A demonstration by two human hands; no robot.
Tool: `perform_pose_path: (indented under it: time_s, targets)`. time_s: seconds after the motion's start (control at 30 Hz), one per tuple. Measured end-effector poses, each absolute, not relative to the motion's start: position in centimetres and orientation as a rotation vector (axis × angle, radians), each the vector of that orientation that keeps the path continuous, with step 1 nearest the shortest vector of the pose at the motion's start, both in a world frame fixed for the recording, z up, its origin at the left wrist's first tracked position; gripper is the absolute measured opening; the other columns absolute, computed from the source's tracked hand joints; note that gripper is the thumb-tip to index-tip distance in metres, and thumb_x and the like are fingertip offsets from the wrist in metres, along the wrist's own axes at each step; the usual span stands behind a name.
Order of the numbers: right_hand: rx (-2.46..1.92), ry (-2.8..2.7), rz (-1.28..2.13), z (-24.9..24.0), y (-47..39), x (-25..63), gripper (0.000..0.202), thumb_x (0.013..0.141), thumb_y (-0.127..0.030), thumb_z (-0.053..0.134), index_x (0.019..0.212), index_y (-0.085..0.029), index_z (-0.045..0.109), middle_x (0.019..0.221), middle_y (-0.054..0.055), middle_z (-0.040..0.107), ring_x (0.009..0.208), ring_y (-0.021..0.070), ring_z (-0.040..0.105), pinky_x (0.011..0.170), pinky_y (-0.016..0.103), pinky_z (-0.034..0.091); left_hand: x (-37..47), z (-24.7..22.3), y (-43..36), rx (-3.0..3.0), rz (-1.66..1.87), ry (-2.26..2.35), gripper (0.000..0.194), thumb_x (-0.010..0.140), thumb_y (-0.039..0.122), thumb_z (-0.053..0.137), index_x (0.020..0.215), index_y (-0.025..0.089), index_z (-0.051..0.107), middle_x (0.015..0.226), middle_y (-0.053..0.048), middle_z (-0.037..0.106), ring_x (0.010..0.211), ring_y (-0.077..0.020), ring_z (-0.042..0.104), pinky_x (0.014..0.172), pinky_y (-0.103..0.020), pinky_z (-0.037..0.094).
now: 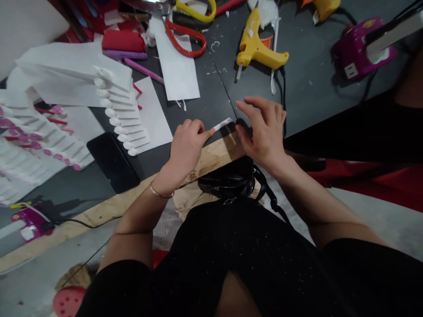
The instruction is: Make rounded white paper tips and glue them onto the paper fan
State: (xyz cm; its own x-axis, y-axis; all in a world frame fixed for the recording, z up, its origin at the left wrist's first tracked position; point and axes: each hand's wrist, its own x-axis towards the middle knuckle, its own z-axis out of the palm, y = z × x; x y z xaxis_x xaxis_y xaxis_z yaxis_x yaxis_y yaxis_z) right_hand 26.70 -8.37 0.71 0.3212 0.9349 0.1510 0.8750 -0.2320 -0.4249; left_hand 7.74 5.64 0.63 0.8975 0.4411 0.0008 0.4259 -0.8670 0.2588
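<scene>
My left hand (pixel 189 143) pinches one end of a narrow white paper strip (pixel 224 124) over the front edge of the dark tabletop (pixel 211 88). The strip points right, toward my right hand (pixel 264 130). That hand hovers just past the strip's free end, fingers apart, with nothing visible in it. Beyond it lies a yellow glue gun (pixel 256 46) with its nozzle toward me. To the left, a row of small white rolled pieces with rounded tips (pixel 124 114) rests on white paper (pixel 157 119).
Scissors (pixel 187 39) with red and yellow handles lie at the back on a white sheet (pixel 178 70). A black phone (pixel 113 162) sits left, near more white pieces with pink tips (pixel 36 141). Purple power sockets (pixel 360 50) stand at the right. A black bag (pixel 228 178) hangs below the wooden edge.
</scene>
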Motion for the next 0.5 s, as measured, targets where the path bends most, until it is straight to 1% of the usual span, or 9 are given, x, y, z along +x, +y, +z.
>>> perform_pose_path:
  time_s: [0.07,0.13,0.2,0.23,0.3,0.37,0.43,0.5]
  targets:
    - [-2.136,-1.525,0.204,0.6,-8.3,26.6,0.040,0.106,-0.035,0.045,0.141,-0.023,0.059,0.139,0.018,0.063,0.128,0.0374,0.060,0.104,0.057,0.047,8.2,1.6,5.7,2.762,0.034,0.710,0.027,0.106,0.020,0.050,0.122,0.023,0.070,0.105,-0.011,0.069,0.100,-0.0276,0.059,0.082,-0.040,0.045]
    - [-2.105,-1.493,0.247,0.4,-8.3,26.5,0.029,0.104,-0.032,0.047,0.125,-0.022,0.066,0.120,0.015,0.068,0.111,0.0315,0.065,0.095,0.050,0.051,8.4,2.3,6.0,2.684,-0.001,0.783,0.026,0.102,0.016,0.055,0.124,0.019,0.067,0.100,-0.011,0.069,0.097,-0.0278,0.061,0.083,-0.041,0.047]
    - [-2.086,-1.483,0.288,0.2,-8.2,26.1,0.022,0.103,-0.028,0.050,0.111,-0.022,0.068,0.107,0.011,0.070,0.096,0.0264,0.066,0.085,0.043,0.052,8.6,2.6,6.6,2.608,-0.037,0.817,0.023,0.098,0.016,0.059,0.120,0.016,0.065,0.094,-0.010,0.068,0.094,-0.0272,0.062,0.084,-0.040,0.048]
    - [-2.084,-1.488,0.303,0.2,-8.2,25.9,0.020,0.102,-0.027,0.051,0.106,-0.022,0.069,0.103,0.010,0.070,0.091,0.0251,0.065,0.081,0.040,0.052,8.6,2.6,6.9,2.580,-0.057,0.808,0.020,0.096,0.016,0.059,0.114,0.016,0.066,0.092,-0.009,0.068,0.092,-0.0268,0.062,0.084,-0.040,0.049]
    - [-2.091,-1.515,0.328,0.2,-8.0,25.4,0.018,0.100,-0.025,0.053,0.101,-0.022,0.071,0.097,0.010,0.071,0.088,0.0240,0.065,0.074,0.036,0.048,8.8,2.5,7.2,2.544,-0.097,0.775,0.011,0.093,0.016,0.058,0.101,0.018,0.066,0.089,-0.008,0.066,0.091,-0.0258,0.062,0.085,-0.039,0.049]
    - [-2.102,-1.543,0.369,0.4,-7.6,25.0,0.019,0.099,-0.025,0.055,0.096,-0.021,0.073,0.094,0.010,0.072,0.086,0.0233,0.065,0.070,0.034,0.045,8.9,2.3,7.3,2.519,-0.081,0.792,0.007,0.091,0.015,0.056,0.090,0.019,0.062,0.090,-0.008,0.065,0.092,-0.0251,0.062,0.088,-0.039,0.050]
    - [-2.091,-1.547,0.446,0.7,-7.0,24.8,0.021,0.100,-0.027,0.056,0.094,-0.020,0.075,0.093,0.010,0.073,0.084,0.0228,0.066,0.068,0.033,0.043,9.0,2.2,7.0,2.475,0.020,0.845,0.007,0.090,0.014,0.056,0.088,0.021,0.056,0.095,-0.009,0.066,0.095,-0.0243,0.062,0.089,-0.038,0.050]
    - [-2.005,-1.523,0.558,1.0,-6.0,24.8,0.024,0.101,-0.031,0.058,0.097,-0.020,0.078,0.093,0.009,0.074,0.085,0.0221,0.067,0.071,0.033,0.044,9.1,2.4,6.7,2.406,0.154,0.887,0.010,0.091,0.015,0.057,0.088,0.022,0.051,0.098,-0.008,0.066,0.095,-0.0223,0.062,0.087,-0.035,0.050]
